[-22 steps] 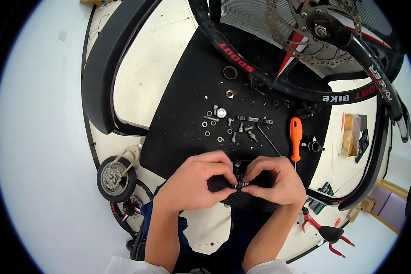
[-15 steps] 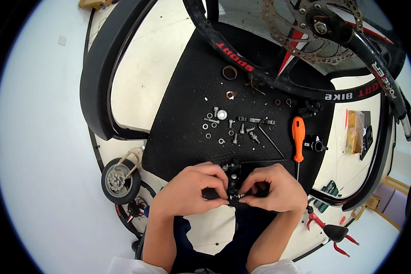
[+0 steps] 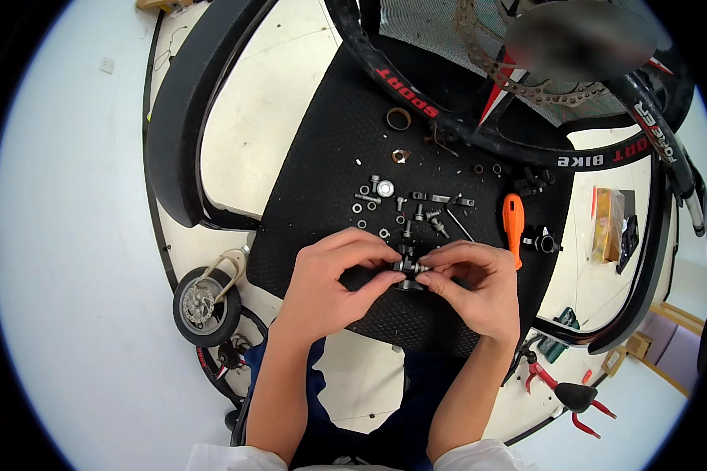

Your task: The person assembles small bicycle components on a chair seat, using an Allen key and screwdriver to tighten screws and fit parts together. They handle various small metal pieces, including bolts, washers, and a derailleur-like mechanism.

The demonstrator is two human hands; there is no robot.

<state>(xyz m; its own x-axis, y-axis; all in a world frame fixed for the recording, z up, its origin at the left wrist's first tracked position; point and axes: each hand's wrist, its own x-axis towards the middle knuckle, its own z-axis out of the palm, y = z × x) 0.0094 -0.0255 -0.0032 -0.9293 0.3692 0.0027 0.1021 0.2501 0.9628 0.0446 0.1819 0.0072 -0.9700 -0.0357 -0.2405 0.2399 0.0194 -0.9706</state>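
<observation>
Over the front of the black chair seat (image 3: 291,259), my two hands meet at a small black metal bike part (image 3: 407,264), which looks like a brake caliper. My left hand (image 3: 330,275) pinches its left side between thumb and fingertips. With thumb and forefinger, my right hand (image 3: 475,282) grips a small silver bolt (image 3: 423,268) at the part's right side. Just beyond lie several loose bolts (image 3: 437,226) and washers (image 3: 357,208), a round silver cap (image 3: 385,188) and a hex key (image 3: 459,224), partly hidden. An orange-handled screwdriver (image 3: 513,224) rests beside my right hand.
A bicycle wheel (image 3: 416,102) with a brake disc overhangs the seat's far side. Chair armrests (image 3: 173,133) flank the seat. A black clamp (image 3: 543,242) and a ring (image 3: 398,118) lie on it. A small wheel (image 3: 206,306) stands on the floor at left.
Both hands have moved forward over the seat, carrying the black part away from my lap. My right hand now covers more of the hex key and the screwdriver shaft.
</observation>
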